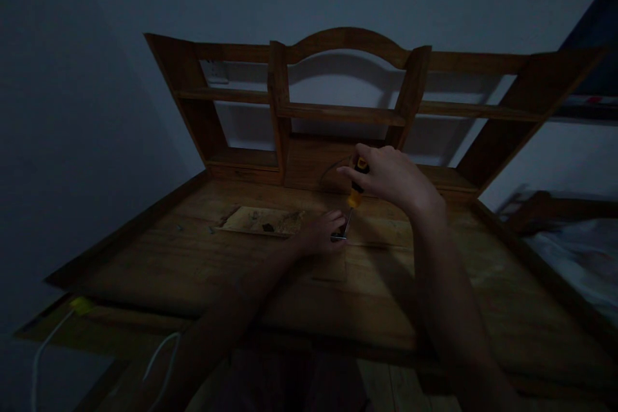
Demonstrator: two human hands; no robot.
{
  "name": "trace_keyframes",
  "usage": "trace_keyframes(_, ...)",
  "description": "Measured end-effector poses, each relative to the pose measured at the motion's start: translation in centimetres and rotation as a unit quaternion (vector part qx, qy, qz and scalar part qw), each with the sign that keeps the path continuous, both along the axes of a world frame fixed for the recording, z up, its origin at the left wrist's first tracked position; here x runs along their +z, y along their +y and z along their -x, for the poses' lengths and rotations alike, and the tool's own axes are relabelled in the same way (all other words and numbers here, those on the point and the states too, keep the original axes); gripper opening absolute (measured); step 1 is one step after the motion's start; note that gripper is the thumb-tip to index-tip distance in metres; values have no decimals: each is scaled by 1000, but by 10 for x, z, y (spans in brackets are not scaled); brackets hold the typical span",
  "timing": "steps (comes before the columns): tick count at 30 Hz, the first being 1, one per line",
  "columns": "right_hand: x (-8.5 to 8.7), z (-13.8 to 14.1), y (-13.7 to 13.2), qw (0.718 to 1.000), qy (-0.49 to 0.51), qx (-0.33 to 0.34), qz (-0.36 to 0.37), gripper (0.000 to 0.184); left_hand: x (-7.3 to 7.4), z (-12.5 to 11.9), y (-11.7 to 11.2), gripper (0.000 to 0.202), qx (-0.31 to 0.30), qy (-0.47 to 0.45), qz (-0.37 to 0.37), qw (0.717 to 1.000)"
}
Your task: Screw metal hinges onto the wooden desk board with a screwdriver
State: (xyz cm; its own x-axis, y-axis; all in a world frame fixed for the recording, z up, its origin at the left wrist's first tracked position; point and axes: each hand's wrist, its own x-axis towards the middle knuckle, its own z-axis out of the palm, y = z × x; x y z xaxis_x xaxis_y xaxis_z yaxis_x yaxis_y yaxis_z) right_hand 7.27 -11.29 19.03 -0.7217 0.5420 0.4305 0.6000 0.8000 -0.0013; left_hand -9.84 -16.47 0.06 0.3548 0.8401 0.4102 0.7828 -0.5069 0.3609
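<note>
My right hand (386, 174) is closed round the black and yellow handle of a screwdriver (355, 197), held nearly upright with its thin shaft pointing down. The shaft meets a small dark piece with a shiny metal edge (339, 237) on the wooden desk top (203, 270). My left hand (318, 235) lies low over the desk, its fingers curled against that small piece and steadying it. The fingers partly hide the piece, and in the dim light its kind cannot be made out.
A long pale recess (251, 220) with rough debris lies left of my hands. Small bits (211, 230) rest further left. A wooden shelf unit (340, 114) rises along the back. A white cable (164, 351) hangs at the front left, near a yellow object (82, 304).
</note>
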Motion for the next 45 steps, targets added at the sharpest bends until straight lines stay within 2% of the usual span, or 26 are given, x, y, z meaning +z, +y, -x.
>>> trace_keyframes(8,3,-2,-1,994,-2,99,49,25,-7,3,5,21,-1,1,1,1000)
trace_keyframes(12,0,-1,3,995,13,87,47,22,-7,3,5,21,-5,-5,9,1000)
trace_keyframes(17,-2,-1,4,997,14,62,40,27,-9,4,6,26,10,-2,12,1000)
trace_keyframes(24,1,-6,5,993,7,95,71,29,-4,2,3,26,11,9,17,1000)
trace_keyframes(28,1,-6,7,993,12,93,71,29,-1,2,2,25,9,10,23,1000)
trace_keyframes(37,0,-10,11,991,23,97,89,27,-9,5,4,28,10,-11,17,1000)
trace_keyframes(45,-2,-8,13,992,17,98,79,29,0,1,1,23,-1,-5,20,1000)
